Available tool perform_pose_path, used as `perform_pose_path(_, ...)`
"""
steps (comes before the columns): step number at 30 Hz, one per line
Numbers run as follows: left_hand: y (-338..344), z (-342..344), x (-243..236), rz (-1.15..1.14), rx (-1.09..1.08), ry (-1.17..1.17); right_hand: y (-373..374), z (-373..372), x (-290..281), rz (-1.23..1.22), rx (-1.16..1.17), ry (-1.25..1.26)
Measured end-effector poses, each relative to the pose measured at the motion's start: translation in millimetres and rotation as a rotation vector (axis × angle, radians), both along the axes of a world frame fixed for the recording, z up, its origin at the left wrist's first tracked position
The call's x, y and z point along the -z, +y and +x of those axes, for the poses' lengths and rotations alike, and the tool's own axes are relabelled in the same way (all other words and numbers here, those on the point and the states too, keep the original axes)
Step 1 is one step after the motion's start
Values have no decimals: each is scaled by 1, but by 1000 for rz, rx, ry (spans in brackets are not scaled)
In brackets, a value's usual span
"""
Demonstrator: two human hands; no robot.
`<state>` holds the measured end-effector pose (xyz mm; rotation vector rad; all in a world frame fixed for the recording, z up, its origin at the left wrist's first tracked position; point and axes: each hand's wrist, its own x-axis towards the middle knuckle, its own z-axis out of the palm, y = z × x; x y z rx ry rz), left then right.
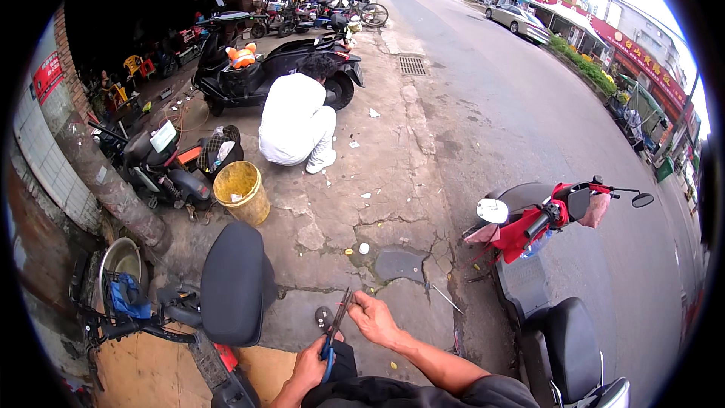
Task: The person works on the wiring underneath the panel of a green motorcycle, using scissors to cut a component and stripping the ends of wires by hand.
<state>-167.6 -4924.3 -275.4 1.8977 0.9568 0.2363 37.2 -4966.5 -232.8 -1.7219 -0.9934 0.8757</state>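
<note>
Scissors gripped in the left hand, right hand pinched beside the blades, holding what, can't tell; work looks under way, nothing visibly finished!

1. The right hand was bare, and so was the forearm behind it, up to a short sleeve.
2. That sleeve was dark, close to black.
3. The left hand was bare too, as was the short stretch of wrist in view.
4. A plain black top covered the torso.
5. Below it showed a dark trouser leg.
6. One shoe was dark with paler markings, too small to make out.
</note>
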Motion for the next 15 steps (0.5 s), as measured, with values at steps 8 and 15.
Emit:
perform_pose_path(8,215,95,-37,-281,222,-25,183,93,-24,135,154,400)
perform_pose_path(15,350,199,-53,-726,334,-134,290,192,-46,88,260,552)
